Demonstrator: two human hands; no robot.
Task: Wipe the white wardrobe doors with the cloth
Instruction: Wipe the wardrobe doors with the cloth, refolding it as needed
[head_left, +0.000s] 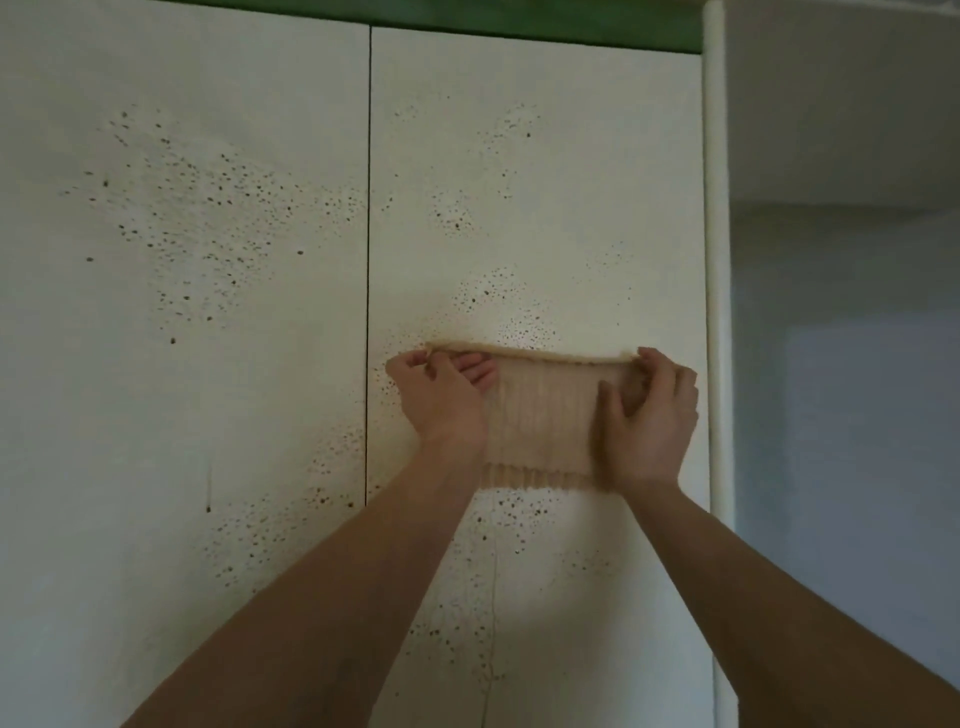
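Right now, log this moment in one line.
left hand: pinches cloth top corner | right hand: grips other end | cloth: stretched before right door | dark specks: right door, left door

The left door (182, 389) and right door (545, 208) are white, shut side by side and spattered with dark specks. A thin beige cloth (545, 415), fringed along its lower edge, is stretched flat against the right door.

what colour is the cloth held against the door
Pale beige cloth, with faint vertical ribs; head view.

Thin ribbed beige cloth (545, 410), matt white speckled wardrobe doors (571, 208)
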